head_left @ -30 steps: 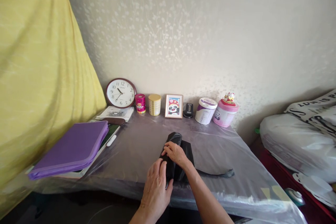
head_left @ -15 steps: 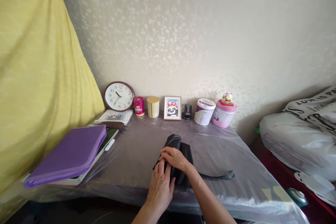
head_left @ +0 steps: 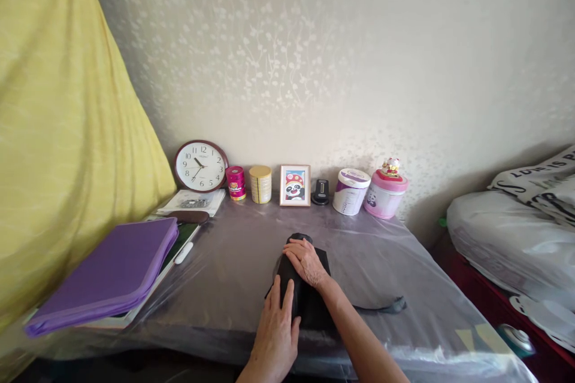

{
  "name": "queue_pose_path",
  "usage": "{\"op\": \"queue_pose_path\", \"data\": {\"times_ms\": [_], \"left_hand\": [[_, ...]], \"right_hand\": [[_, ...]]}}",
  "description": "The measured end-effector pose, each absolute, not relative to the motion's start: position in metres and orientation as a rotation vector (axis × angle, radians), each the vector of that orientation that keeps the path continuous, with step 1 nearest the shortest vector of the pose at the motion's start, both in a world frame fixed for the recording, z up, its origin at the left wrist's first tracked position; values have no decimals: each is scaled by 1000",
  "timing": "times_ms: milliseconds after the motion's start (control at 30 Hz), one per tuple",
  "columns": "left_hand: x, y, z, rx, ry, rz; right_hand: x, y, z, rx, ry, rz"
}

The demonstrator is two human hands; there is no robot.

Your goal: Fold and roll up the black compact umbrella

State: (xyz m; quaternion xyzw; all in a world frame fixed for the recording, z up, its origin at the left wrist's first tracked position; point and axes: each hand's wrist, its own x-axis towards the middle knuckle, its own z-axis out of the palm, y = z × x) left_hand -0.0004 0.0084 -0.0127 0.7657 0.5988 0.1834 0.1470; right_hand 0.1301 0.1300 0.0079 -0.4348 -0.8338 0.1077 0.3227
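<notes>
A rolled black bundle of thin, soft material point(head_left: 286, 268) lies on the table in front of me, with a flatter black part point(head_left: 312, 311) along its right side. My left hand point(head_left: 273, 332) rests on the near left of the roll, fingers stretched forward. Across its far end lies my right hand point(head_left: 309, 264), fingers extended flat over the top. A dark strap point(head_left: 389, 306) trails from the bundle to the right across the tabletop. The palms hide part of the roll.
The table point(head_left: 233, 275) wears a clear plastic cover. A purple folder point(head_left: 108, 269) lies at left. Along the wall stand a clock point(head_left: 200, 166), a pink can point(head_left: 236, 183), a yellow-lidded can point(head_left: 260, 184), a picture frame point(head_left: 295, 185) and two tubs point(head_left: 350, 192).
My right hand has slid forward to the far end of the roll, away from my left hand. The left fingers have spread slightly. The view has shifted a little.
</notes>
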Motion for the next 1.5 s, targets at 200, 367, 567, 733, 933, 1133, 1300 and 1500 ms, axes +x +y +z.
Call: {"op": "queue_pose_path", "data": {"times_ms": [200,367,567,733,933,1133,1300,1500], "left_hand": [[0,9,0,2167,1718,378],[1,8,2,2179,1751,330],[1,9,0,2198,1736,393],[-1,10,-2,2211,1723,424],[-8,9,2,2186,1646,416],[-9,7,5,2165,1645,394],[-7,5,5,2157,1666,417],[-7,4,7,2158,1687,374]], "right_hand": [[135,172,6,-1370,-1999,479],[165,173,7,-1597,-1705,521],[213,125,0,-1730,-1349,747],[207,92,-2,-1690,-1205,1006],[185,75,17,-1642,-1141,1126],[170,77,23,-1630,-1239,1085],[154,87,23,-1559,-1272,1013],[132,100,23,-1540,-1278,1011]]}}
